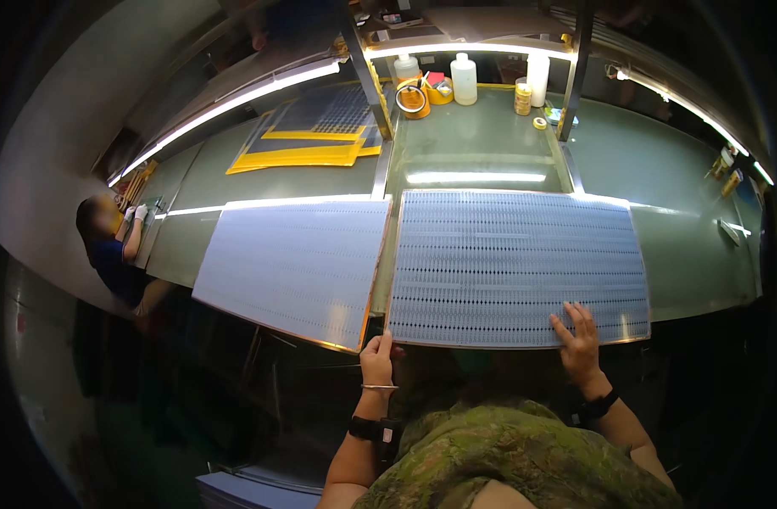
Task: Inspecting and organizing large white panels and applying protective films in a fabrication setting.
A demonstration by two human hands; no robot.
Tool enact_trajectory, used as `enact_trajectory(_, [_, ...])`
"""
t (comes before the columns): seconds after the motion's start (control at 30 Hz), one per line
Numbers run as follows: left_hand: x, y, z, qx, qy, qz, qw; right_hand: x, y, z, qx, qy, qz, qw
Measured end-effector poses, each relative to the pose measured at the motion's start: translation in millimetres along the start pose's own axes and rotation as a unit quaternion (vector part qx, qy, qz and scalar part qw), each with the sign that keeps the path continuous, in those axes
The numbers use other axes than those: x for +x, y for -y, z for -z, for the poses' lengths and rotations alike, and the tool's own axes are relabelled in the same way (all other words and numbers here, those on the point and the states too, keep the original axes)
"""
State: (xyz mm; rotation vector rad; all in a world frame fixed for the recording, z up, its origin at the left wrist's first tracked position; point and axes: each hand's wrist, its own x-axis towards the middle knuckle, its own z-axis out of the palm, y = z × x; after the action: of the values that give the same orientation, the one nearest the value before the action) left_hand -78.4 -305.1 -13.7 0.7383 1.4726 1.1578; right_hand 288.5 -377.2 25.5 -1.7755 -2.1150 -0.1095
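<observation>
A large bluish-white panel (515, 254) printed with rows of small dark marks lies flat on the bench before me. My left hand (377, 363) is closed at its front left corner, thumb against the edge; the curled fingers are partly hidden. Near the front edge, toward the right, my right hand (580, 341) rests on the panel with fingers spread. A second panel (291, 267), paler and with a copper-coloured edge, lies to the left across a narrow gap. Its front right corner is close to my left hand.
On the green bench (481, 153) stand white bottles (464, 81), orange tape rolls (412, 100) and a yellow jar (523, 97). Yellow-edged sheets (299, 153) lie back left. Metal posts (368, 72) carry a lit shelf. A gloved person (113, 246) works at the far left.
</observation>
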Motion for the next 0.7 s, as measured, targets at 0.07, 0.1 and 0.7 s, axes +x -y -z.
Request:
enact_trajectory(0.07, [7,6,-2,-0.015,0.011,-0.036,0.999,7,0,12,-0.011,-0.027,0.019,0.999])
enact_trajectory(0.1, [3,-7,-6,-0.017,0.017,-0.038,0.999,12,-1,21,-0.012,-0.046,0.043,0.998])
enact_trajectory(0.7, [15,-12,140,-0.165,0.047,0.092,0.981,260,-156,89,0.355,0.275,-0.151,0.881])
